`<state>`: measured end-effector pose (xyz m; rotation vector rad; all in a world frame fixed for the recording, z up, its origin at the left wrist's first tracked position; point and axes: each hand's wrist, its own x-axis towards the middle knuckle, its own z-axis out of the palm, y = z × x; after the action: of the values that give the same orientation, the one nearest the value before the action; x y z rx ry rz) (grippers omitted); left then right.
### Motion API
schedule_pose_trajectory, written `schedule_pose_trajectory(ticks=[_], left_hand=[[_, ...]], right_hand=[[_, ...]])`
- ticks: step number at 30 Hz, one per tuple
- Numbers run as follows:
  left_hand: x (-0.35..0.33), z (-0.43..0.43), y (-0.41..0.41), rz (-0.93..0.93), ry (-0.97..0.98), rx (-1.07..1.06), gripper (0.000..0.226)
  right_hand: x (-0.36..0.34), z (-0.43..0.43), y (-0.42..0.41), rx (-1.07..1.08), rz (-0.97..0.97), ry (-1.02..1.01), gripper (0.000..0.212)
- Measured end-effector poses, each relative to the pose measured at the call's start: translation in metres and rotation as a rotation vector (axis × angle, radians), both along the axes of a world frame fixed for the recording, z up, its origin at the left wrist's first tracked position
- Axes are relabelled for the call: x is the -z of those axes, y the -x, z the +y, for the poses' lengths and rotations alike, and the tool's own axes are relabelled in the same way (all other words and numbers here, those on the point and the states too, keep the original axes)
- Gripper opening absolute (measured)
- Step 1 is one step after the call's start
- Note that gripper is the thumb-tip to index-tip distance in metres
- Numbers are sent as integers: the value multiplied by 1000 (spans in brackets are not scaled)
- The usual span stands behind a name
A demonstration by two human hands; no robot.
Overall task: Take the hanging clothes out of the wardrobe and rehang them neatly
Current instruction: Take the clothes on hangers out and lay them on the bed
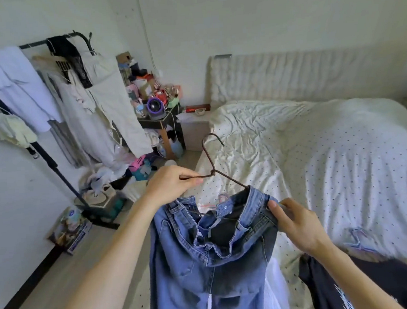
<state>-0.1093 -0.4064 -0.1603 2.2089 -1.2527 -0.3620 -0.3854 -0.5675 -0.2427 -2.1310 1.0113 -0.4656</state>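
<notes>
Honestly nothing legible here. The printed box [68,229] on the floor has graphics, but any lettering is mush. Same deal with the pale print on the dark shirt [378,287], way too blurry.

The left hand [173,186] pinches one arm of a dark wire hanger [209,158] just beside its twisted neck, hook pointing up, while the hanger's other arm runs down into the open waistband of a pair of blue jeans [205,251]. The right hand [298,225] grips the waistband at its far side, thumb on top, and the legs hang down between the forearms. Behind lies a bed [343,143] with a rumpled dotted cover (a dark printed garment [378,284] lies on its near corner), and at the left stands a black clothes rack [49,161] crowded with pale garments beside a cluttered side table [156,124].
</notes>
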Motion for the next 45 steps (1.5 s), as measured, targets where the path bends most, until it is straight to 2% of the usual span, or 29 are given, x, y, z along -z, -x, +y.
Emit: schedule_pose_trajectory(ticks=[3, 8, 11, 13, 16, 17, 19, 21, 23, 24, 26, 29, 31, 33, 35, 36, 38, 40, 42, 45], left_hand=[[61, -40, -40, 58, -76, 37, 21], [149, -89, -70, 154, -181, 135, 4], [174, -110, -69, 192, -228, 208, 15], [183, -121, -69, 186, -278, 234, 19], [187, -139, -71, 245, -419, 216, 27], [187, -146, -72, 307, -455, 186, 27], [187, -155, -74, 495, -449, 108, 28], [186, -161, -75, 655, -419, 57, 27], [182, -161, -72, 737, -415, 59, 13], [179, -160, -70, 762, -412, 64, 8], [177, -158, -67, 776, -413, 73, 16], [170, -149, -63, 789, -399, 92, 14], [163, -142, -63, 814, -365, 79, 15], [159, -134, -68, 805, -328, 18, 16], [156, -127, -72, 815, -306, -13, 14], [156, -124, -73, 813, -294, -19, 14], [156, -120, -75, 780, -271, -56, 15], [152, -120, -70, 753, -249, -63, 13], [142, -123, -56, 703, -266, -3, 11], [127, -126, -33, 567, -302, 112, 12]], right_hand=[[44, -26, -34, 52, 137, -91, 48], [125, -48, -51, 84, 384, -187, 42], [151, -47, -47, 167, 427, -302, 34], [156, -46, -43, 222, 405, -284, 43], [158, -46, -45, 409, 337, -283, 71], [158, -46, -48, 509, 285, -368, 84], [159, -45, -59, 675, 128, -696, 106], [152, -39, -76, 687, -32, -1070, 104], [147, -36, -97, 628, -89, -1178, 96], [145, -35, -109, 609, -84, -1157, 92], [145, -35, -133, 601, -89, -1110, 76], [144, -38, -158, 603, -81, -1003, 57], [147, -43, -161, 613, 5, -856, 38], [155, -49, -156, 551, 132, -721, 27], [152, -51, -152, 502, 190, -678, 25], [142, -49, -151, 514, 137, -687, 23], [121, -45, -153, 566, -86, -784, 22], [105, -43, -156, 487, -229, -809, 16], [91, -39, -161, 311, -204, -747, 13], [86, -33, -153, 175, -76, -625, 26]])
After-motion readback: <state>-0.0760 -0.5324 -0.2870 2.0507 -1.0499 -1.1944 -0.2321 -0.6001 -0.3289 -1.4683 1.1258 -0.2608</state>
